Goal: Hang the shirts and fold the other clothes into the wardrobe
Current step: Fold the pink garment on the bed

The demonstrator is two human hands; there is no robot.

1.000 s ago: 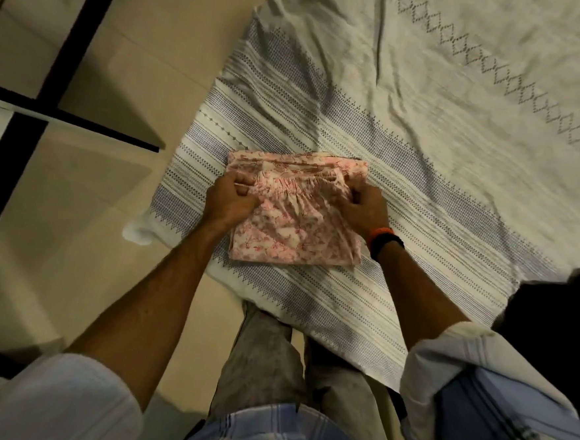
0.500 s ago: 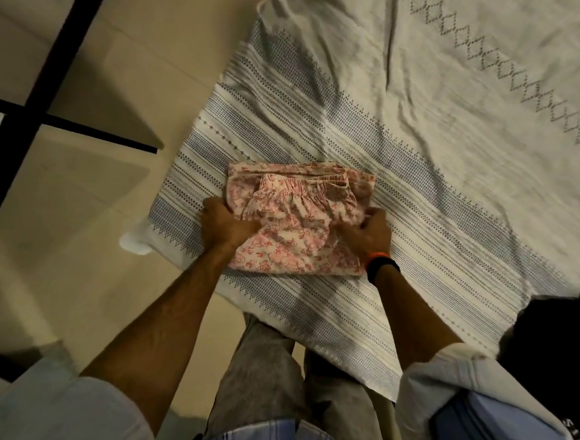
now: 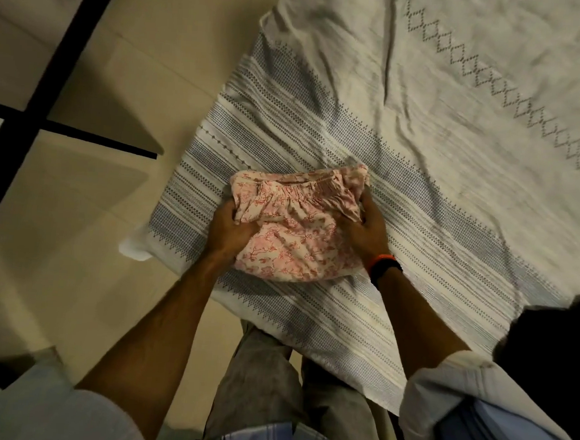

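**Folded bundle gripped, lift pending**

L hand [image 3: 228, 227] & R hand [image 3: 367, 230] each clutch a side of the pink floral garment [image 3: 294, 234], at the bedspread [image 3: 425, 133] corner. Risk: loose elastic edge slips out, fold unravels when carried.

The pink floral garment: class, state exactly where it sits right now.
In the head view the folded pink floral garment sits centre frame on the striped border of the bedspread near its floor-side corner, gripped between the left hand and the right hand.
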